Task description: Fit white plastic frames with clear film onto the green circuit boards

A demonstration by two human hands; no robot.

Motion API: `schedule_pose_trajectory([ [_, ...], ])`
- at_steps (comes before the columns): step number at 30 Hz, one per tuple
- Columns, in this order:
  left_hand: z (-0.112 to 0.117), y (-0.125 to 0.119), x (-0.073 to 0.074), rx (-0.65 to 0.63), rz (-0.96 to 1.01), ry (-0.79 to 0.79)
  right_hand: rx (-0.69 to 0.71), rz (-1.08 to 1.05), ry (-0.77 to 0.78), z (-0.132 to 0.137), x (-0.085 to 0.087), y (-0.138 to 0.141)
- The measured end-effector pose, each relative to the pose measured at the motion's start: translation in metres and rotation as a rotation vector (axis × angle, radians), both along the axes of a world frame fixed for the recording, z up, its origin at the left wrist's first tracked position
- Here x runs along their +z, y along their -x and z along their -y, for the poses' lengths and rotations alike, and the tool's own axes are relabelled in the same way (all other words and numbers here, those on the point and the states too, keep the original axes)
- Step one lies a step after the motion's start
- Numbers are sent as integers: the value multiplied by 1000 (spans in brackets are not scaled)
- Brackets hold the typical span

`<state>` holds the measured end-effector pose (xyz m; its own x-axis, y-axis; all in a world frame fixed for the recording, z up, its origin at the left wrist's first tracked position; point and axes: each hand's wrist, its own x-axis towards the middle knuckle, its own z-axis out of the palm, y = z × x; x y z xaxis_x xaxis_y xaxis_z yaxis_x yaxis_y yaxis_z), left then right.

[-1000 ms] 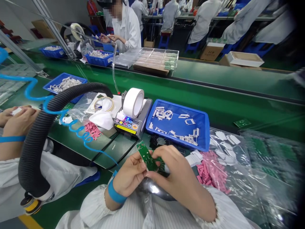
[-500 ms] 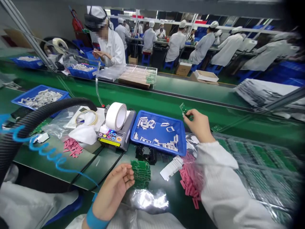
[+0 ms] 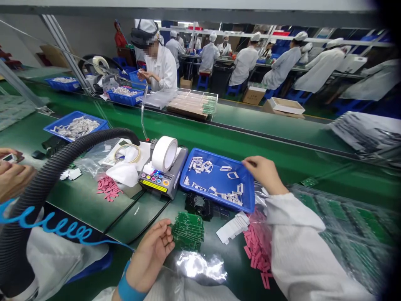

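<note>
You have one left hand (image 3: 148, 255) and one right hand (image 3: 266, 173) in view, and a neighbour's two hands (image 3: 12, 177) show at your left. In front of you are one stack of green circuit boards (image 3: 188, 230), one tape dispenser (image 3: 159, 184) and two piles of pink pads (image 3: 258, 253). You can count two rolls of white tape (image 3: 164, 154) and four blue trays (image 3: 249, 196) along the line.

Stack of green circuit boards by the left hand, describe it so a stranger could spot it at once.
Start at the blue tray of metal frames. Just below it, the stack of green circuit boards lies on the bench beside the person's left hand. Unlike the boards in the clear plastic bag to the right, it is unwrapped.
</note>
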<state>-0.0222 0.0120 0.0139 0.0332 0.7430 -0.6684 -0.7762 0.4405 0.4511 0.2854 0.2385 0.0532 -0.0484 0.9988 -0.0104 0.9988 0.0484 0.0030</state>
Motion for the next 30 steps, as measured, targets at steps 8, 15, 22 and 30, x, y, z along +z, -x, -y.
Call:
schedule_pose_trajectory([
  [8, -7, -10, 6, -122, 42, -90, 25, 157, 212, 16, -23, 59],
  [15, -3, -8, 7, -193, 61, -137, 169, 120, 91, 63, 18, 71],
  [22, 0, -16, 7, -342, 128, -220, 904, -417, -206, 192, 3, 123],
  [30, 8, -7, -1, -325, -13, -137, 564, -312, -95, 161, -36, 104],
])
